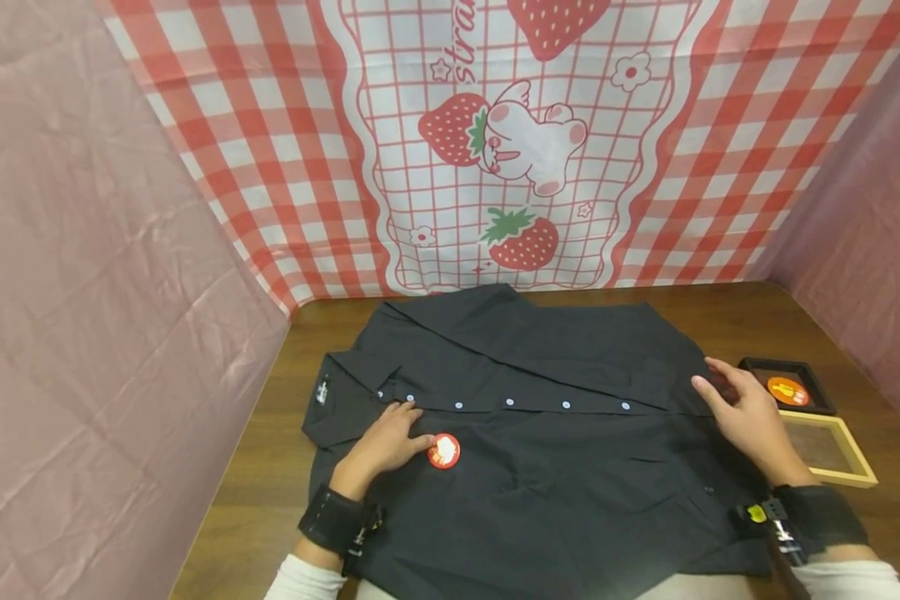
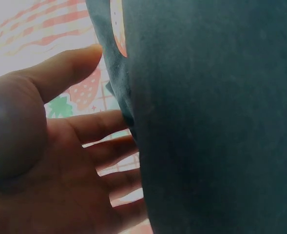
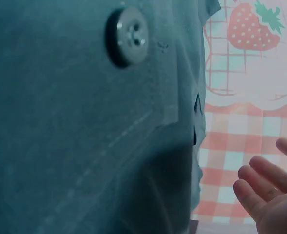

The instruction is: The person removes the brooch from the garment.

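Note:
A dark collared shirt (image 1: 540, 475) lies spread on the table, its collar to the left and a row of pale buttons (image 1: 510, 402) across the middle. My left hand (image 1: 386, 440) rests on it below the collar, fingertips at the button edge. Its thumb is at the rim of a round red-and-white badge (image 1: 444, 451) lying on the shirt. In the left wrist view these fingers (image 2: 102, 127) are extended against the cloth. My right hand (image 1: 753, 421) is over the shirt's right edge, fingers spread and holding nothing. A cuff button (image 3: 133, 35) shows large in the right wrist view.
To the right lie a black tray (image 1: 822, 392) holding a round orange-and-yellow badge (image 1: 787, 391), and a light wooden frame (image 1: 855, 450). Behind the wooden table (image 1: 247, 467) hangs a red checked strawberry cloth (image 1: 270, 142). Pink fabric (image 1: 105, 292) walls both sides.

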Available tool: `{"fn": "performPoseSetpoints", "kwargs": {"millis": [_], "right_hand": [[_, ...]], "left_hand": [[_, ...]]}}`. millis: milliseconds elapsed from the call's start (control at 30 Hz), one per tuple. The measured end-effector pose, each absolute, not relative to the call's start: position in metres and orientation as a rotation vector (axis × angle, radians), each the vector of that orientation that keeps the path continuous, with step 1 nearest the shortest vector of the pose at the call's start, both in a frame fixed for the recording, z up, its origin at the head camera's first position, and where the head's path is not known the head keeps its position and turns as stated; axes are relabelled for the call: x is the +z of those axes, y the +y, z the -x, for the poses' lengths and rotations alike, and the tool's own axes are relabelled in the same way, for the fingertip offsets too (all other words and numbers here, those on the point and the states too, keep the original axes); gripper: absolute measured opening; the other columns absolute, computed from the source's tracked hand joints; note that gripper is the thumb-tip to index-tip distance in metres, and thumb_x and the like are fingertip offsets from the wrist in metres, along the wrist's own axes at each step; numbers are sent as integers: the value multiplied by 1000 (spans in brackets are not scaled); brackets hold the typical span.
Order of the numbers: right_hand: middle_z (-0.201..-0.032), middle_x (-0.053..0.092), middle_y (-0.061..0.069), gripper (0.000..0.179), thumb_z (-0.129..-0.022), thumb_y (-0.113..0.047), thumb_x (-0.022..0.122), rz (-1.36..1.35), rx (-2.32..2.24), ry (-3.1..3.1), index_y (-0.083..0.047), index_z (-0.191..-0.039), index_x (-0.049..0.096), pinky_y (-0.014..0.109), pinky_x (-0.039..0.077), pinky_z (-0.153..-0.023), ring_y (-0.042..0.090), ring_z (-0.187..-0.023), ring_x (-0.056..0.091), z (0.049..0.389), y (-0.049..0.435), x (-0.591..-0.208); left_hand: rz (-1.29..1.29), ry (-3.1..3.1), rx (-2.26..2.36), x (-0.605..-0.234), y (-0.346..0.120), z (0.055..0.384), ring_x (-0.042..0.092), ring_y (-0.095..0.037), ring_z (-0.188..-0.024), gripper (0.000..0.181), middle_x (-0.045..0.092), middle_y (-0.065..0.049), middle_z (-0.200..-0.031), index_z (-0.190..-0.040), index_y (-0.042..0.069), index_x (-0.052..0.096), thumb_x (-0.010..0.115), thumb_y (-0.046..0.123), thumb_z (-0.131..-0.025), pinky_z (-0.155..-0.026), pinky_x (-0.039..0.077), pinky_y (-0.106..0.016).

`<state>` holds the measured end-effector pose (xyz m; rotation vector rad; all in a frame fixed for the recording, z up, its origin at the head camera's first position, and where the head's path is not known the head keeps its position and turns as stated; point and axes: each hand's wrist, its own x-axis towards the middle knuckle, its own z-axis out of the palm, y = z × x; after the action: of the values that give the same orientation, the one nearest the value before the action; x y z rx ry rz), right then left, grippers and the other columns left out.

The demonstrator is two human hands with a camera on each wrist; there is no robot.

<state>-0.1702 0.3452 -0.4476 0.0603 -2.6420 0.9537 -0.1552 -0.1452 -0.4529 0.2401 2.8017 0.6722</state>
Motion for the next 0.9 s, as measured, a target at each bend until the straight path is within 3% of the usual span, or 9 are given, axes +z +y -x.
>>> {"fn": "performPoseSetpoints", "kwargs": {"millis": [133,267,367,733,900], "right_hand": [[-121,53,35,51,-97,-26,58,-54,920,-2645,8,-135,49,24,35,-73,48,-102,53,168,342,-446],[-125,50,36,54,-99,-29,56,-62,929,-2666,8,-137,46,48,45,-83,50,-107,50,165,338,-444],[-127,48,37,56,-99,-30,55,-66,936,-2676,7,-139,44,66,39,-87,52,-110,49,164,336,-441],[-125,50,35,55,-98,-29,57,-123,949,-2675,5,-139,45,63,41,-87,50,-110,51,164,320,-432],[-124,52,33,53,-98,-27,59,-149,952,-2671,4,-138,48,43,47,-85,46,-110,52,162,315,-434]], "left_hand": [[-216,2805,672,-451,-144,154,34,-40,-143,57,45,-20,-148,-133,-3,56,66,35,-91,-114,31,-56],[-215,2799,679,-450,-143,154,33,-40,-143,57,44,-21,-149,-133,-3,55,66,35,-91,-114,31,-56],[-225,2792,697,-451,-143,154,31,-39,-145,58,44,-21,-149,-134,-3,54,65,34,-91,-115,30,-54],[-326,2854,860,-449,-144,153,27,-38,-147,50,45,-17,-150,-136,3,55,64,28,-93,-114,29,-58],[-334,2884,862,-448,-144,153,27,-37,-147,49,44,-14,-151,-137,5,55,63,28,-94,-115,29,-58]]}}
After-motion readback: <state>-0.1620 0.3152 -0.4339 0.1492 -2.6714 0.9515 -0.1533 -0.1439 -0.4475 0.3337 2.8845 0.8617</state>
